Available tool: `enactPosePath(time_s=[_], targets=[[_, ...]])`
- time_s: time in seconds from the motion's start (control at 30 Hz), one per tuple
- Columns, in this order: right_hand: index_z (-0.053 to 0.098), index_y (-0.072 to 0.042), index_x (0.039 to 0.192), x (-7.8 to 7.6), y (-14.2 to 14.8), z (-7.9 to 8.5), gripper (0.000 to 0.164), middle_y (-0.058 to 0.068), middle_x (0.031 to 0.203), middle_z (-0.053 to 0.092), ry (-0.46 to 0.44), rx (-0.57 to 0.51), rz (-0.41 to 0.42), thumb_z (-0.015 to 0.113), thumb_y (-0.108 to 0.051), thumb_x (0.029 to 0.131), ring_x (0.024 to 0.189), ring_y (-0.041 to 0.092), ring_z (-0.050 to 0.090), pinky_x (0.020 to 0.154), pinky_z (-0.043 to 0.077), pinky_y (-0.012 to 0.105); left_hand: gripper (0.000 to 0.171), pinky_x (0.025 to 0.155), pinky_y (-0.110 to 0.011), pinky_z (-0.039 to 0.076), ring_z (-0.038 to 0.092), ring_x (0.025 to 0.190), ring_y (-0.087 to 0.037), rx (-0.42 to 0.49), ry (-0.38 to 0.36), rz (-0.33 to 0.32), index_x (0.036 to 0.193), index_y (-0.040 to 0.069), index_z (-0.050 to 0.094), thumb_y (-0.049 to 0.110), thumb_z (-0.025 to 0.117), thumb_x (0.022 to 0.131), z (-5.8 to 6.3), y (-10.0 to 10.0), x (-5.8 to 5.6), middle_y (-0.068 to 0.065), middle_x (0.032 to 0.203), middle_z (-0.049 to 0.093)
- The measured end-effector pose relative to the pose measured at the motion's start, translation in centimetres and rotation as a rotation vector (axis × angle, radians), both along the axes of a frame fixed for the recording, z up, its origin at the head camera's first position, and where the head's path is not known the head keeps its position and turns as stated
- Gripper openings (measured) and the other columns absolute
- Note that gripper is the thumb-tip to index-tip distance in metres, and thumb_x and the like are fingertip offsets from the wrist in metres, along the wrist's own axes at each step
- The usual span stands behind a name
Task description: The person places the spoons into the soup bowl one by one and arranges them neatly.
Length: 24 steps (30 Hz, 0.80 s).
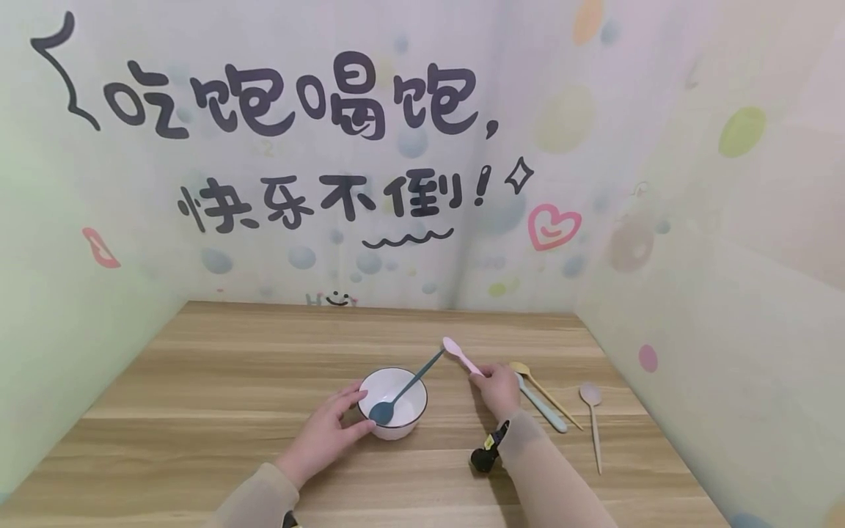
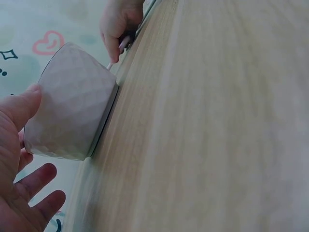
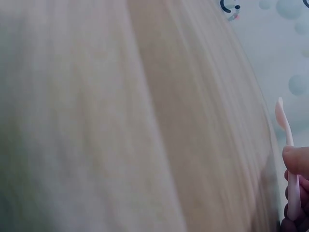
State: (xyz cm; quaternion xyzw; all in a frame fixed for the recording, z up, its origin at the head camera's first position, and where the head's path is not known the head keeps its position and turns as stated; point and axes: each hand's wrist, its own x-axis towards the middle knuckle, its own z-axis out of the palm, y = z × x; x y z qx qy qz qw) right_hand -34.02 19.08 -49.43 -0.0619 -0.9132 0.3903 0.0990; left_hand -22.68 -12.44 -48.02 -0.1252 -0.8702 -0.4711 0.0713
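Observation:
A white bowl (image 1: 396,433) with a dark rim and a dimpled outer wall stands on the table. My left hand (image 1: 328,434) grips its left side, thumb at the near rim and forefinger at the far one; the other fingers (image 2: 40,180) spread apart from the wall. A dark teal spoon (image 1: 416,378) leans in the bowl, its handle sticking out to the upper right. To the right of the bowl, my right hand (image 1: 502,391) pinches a pink spoon (image 3: 289,130) by its handle. The pink spoon's head points away from me and overlaps the teal handle's tip in the head view.
Beside my right hand lie a yellow spoon (image 1: 551,400) and a light blue spoon (image 1: 544,405), partly hidden by the hand. Farther right is a beige spoon (image 1: 594,422). Printed walls (image 1: 396,271) close off the wooden table (image 1: 198,411) at the back and sides.

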Motion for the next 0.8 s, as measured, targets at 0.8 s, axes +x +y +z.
enactPosePath(time_s=[0.8], targets=[[0.074, -0.004, 0.092, 1.0, 0.1, 3.1, 0.019, 0.003, 0.076, 0.064, -0.005, -0.021, 0.036, 0.072, -0.021, 0.085, 0.067, 0.019, 0.052, 0.057, 0.041, 0.029, 0.054, 0.106, -0.048, 0.039, 0.04, 0.134, -0.033, -0.014, 0.018, 0.002, 0.127, 0.003, 0.06, 0.027, 0.078, 0.082, -0.1, 0.0, -0.1, -0.009, 0.145, 0.046]])
